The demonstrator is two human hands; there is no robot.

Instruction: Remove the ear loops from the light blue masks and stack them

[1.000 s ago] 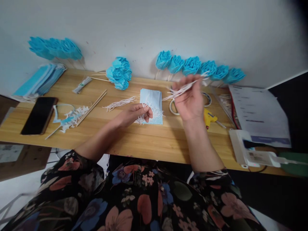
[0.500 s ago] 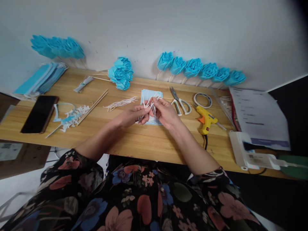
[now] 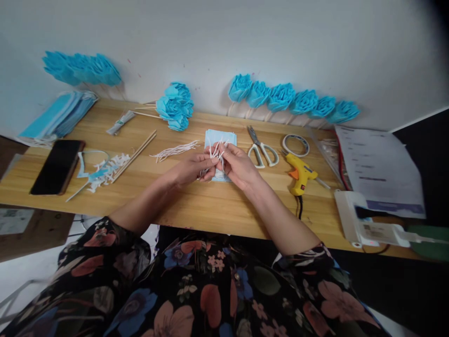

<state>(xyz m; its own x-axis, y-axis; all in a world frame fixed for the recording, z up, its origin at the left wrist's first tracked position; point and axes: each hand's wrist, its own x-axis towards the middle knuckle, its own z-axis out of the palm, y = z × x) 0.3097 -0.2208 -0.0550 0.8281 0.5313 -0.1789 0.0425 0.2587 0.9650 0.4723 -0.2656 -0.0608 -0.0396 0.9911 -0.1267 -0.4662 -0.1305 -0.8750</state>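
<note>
My left hand [image 3: 194, 167] is closed on a bunch of thin white cords [image 3: 218, 150], whose loose ends stick up and fan out between my fingers. From the other side my right hand [image 3: 239, 164] pinches the same bunch; both hands touch around it. Under the hands lies a light blue face mask [image 3: 212, 135], partly hidden by them. Another small bundle of white cords [image 3: 176, 151] lies on the wood just left of my left hand. Scissors [image 3: 260, 149] with white handles rest to the right of my right hand.
Blue paper-like flowers [image 3: 281, 97] on sticks lean along the wall. On the right are a tape roll [image 3: 307, 148], a yellow glue gun [image 3: 300, 175] and a white power strip [image 3: 346, 217]. A phone [image 3: 58, 167], sticks [image 3: 135, 156] and stacked masks [image 3: 61, 114] lie left.
My fingers have shifted slightly on the bunch, and its white ends now stand more upright and spread. Both hands stay in nearly the same place above the mask.
</note>
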